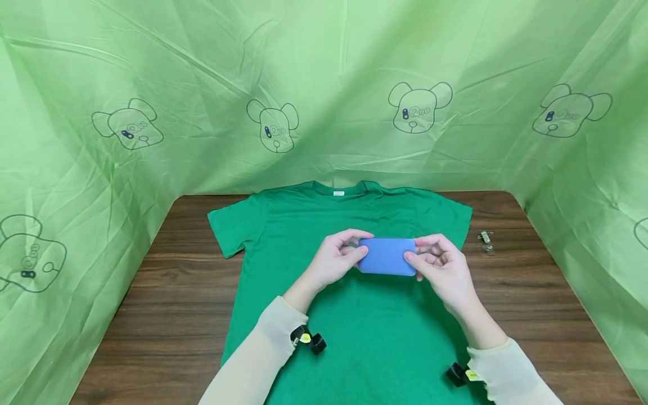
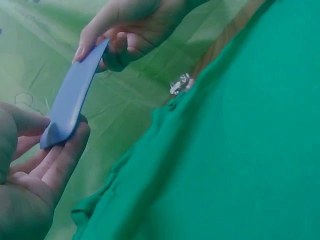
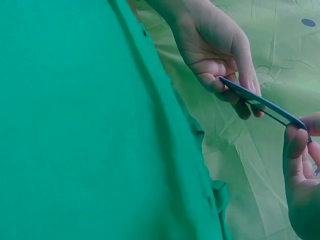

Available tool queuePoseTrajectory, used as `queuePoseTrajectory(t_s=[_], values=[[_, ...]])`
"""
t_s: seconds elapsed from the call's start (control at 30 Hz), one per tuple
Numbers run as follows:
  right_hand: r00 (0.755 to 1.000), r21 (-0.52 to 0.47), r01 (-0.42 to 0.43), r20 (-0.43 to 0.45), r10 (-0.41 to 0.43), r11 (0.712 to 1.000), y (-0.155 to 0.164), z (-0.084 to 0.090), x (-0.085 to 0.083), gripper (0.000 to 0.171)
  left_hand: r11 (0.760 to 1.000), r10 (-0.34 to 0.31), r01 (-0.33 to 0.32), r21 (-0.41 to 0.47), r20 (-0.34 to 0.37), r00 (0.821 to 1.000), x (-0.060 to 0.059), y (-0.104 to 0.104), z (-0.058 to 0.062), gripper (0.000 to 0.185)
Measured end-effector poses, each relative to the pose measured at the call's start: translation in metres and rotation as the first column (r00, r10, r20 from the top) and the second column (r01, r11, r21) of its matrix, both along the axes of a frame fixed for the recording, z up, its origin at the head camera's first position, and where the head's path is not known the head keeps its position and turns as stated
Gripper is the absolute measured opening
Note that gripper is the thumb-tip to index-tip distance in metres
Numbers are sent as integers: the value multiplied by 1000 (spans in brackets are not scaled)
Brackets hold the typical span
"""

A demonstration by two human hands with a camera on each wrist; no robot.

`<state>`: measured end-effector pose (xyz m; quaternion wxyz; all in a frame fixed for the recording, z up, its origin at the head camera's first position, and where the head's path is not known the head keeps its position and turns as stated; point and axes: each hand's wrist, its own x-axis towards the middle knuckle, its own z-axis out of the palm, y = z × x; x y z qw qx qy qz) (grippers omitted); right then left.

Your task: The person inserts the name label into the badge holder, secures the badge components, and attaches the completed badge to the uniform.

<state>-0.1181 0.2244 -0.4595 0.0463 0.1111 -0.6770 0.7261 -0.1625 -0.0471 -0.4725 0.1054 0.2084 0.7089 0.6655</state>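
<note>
From the head camera I count one blue card [image 1: 387,256], held flat above the chest of one green T-shirt [image 1: 354,315] that lies spread on the wooden table [image 1: 167,292]. My left hand [image 1: 334,260] pinches the card's left end between thumb and fingers, and my right hand [image 1: 442,270] pinches the right end the same way, so both hands are grasping it and it touches neither shirt nor table. One small metal clip [image 1: 485,238] lies on the wood just beyond the shirt's right sleeve. Green cloth printed with bear faces [image 1: 412,107] walls in the table.

In the left wrist view the card [image 2: 72,95] shows edge-on and slightly bowed, its near end resting on my left fingers [image 2: 60,160] under the thumb, its far end in my right hand [image 2: 127,35]. The clip [image 2: 181,84] appears as a blur at the shirt's edge.

In the right wrist view the card [image 3: 262,102] is a thin dark line between my left hand [image 3: 215,45] and my right fingertips [image 3: 295,142]; it may be two thin layers, though I cannot be sure.
</note>
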Motion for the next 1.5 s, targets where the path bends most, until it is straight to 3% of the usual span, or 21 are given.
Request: queuePoseTrajectory(t_s=[0.17,0.43,0.87,1.0,1.17,1.33,1.5], values=[[999,31,37,9,-37,999,-1,3,0,29,998,5,-5,-65,-4,1000,3,0,1,40],[997,49,77,18,-78,996,-5,9,0,30,978,-49,18,-209,-145,988,6,9,-2,75],[997,62,73,30,-75,995,-17,12,-1,26,939,-86,-11,-345,-265,960,13,15,-1,80],[999,71,32,11,-33,997,-16,12,-2,26,932,-91,-22,-362,-291,952,12,16,-2,80],[996,114,-69,-42,74,991,-7,11,-5,31,945,-76,-29,-327,-302,950,10,15,-6,78],[977,203,-174,-87,194,964,6,9,-10,44,954,-70,-19,-300,-284,956,8,15,-5,77],[970,236,-202,-88,228,951,21,9,-18,47,954,-71,-8,-301,-251,965,8,13,-4,77]])
